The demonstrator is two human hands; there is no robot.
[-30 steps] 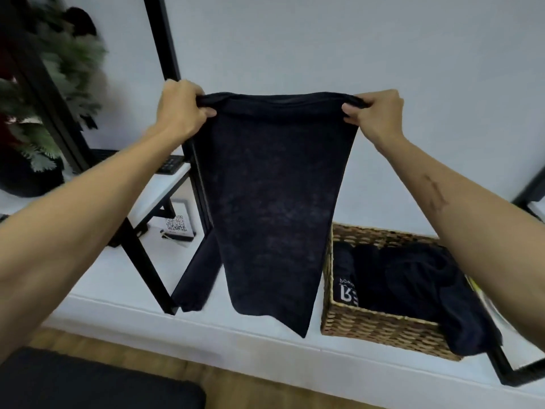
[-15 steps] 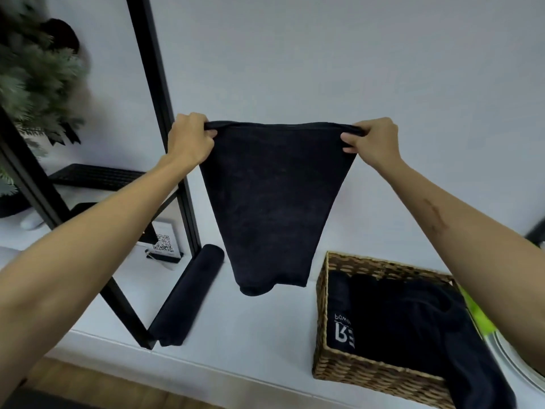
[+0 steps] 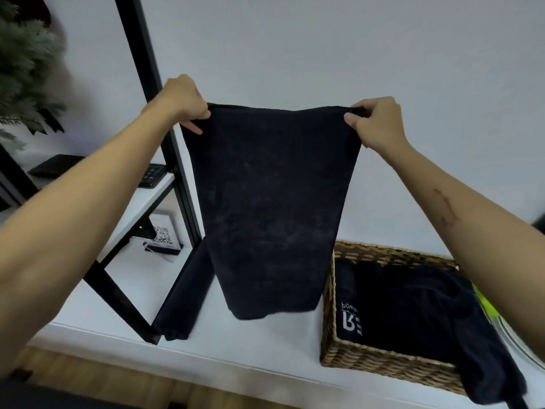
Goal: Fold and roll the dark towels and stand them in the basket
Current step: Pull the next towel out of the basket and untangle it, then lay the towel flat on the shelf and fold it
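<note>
standing on white shelf (image 3: 265, 343) by pale wall (image 3: 324, 48): wicker basket (image 3: 383, 364)

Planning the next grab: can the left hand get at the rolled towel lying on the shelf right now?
Probably not yet. The left hand grips a top corner of the held towel, which hangs partly in front of the rolled towel; it must let go first.

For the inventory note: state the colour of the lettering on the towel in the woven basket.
White lettering on a dark folded towel, clearest in the head view.
</note>
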